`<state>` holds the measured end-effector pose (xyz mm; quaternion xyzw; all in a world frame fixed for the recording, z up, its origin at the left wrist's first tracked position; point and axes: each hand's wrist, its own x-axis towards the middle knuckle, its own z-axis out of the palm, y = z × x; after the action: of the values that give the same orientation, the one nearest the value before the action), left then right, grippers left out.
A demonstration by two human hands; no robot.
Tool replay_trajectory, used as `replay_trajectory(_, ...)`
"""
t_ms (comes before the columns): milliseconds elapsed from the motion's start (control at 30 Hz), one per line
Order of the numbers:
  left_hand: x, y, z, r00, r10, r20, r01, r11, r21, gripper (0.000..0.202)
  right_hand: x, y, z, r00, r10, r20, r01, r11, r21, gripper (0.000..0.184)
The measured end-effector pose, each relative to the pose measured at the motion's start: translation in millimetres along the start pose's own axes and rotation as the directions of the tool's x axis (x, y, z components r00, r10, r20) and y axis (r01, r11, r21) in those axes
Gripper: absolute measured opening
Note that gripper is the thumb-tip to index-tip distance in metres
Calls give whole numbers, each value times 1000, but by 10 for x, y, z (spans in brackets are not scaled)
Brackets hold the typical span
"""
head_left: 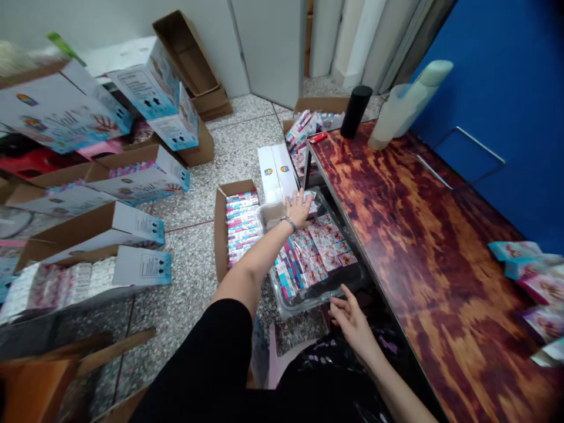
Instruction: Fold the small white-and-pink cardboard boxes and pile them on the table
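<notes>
My left hand (298,209) lies palm down with spread fingers on the far rim of a clear plastic tray (282,288), beside a small clear container (269,214). The tray holds many small pink-and-blue packets (312,255) in cellophane. My right hand (348,317) sits at the tray's near rim, its fingers lightly curled. Whether those fingers grip the rim is hidden. Just beyond the tray, an open cardboard box (222,229) holds stacked packets, and white cartons (277,171) stand next to it.
A dark red-brown wooden table (423,264) runs along the right, with loose packets (537,276), a black cylinder (356,110) and white plastic bottles (408,103). Open printed cartons (136,182) cover the speckled terrazzo floor (194,188) at the left. A blue cabinet (484,88) stands behind.
</notes>
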<state>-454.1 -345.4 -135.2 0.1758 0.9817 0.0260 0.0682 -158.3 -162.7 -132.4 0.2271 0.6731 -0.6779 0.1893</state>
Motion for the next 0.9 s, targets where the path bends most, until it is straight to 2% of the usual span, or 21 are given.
replay_trajectory(67,201,-58,30,995,8,95,-13,999,51,117,-31,21,-35,998,-36,59,40,997,-62,89)
replay_trajectory(167,412,-128,60,979,-32,204,12,995,99,125,-56,79,-133,992,-27,125,42,992,-119,89)
replay_trajectory(367,600,-181,31,971,-43,236,15,993,117,143,-76,105,-264,996,-31,86,41,992,-117,89)
replay_trajectory(533,529,-153,-15,983,-17,183,-2,995,103,137,-83,-16,-236,996,-80,31,83,989,-122,82)
replay_trajectory(633,426,-168,-115,991,-36,127,26,997,79,129,-84,-87,-242,995,-91,41,96,985,-142,81)
replay_trajectory(800,230,-325,-464,995,-96,28,95,995,29,127,-54,-169,-297,991,-100,83,112,982,-152,82)
replay_trajectory(900,85,-555,-719,983,-176,-59,168,978,-120,125,-21,-248,-319,989,-110,103,126,979,-158,83)
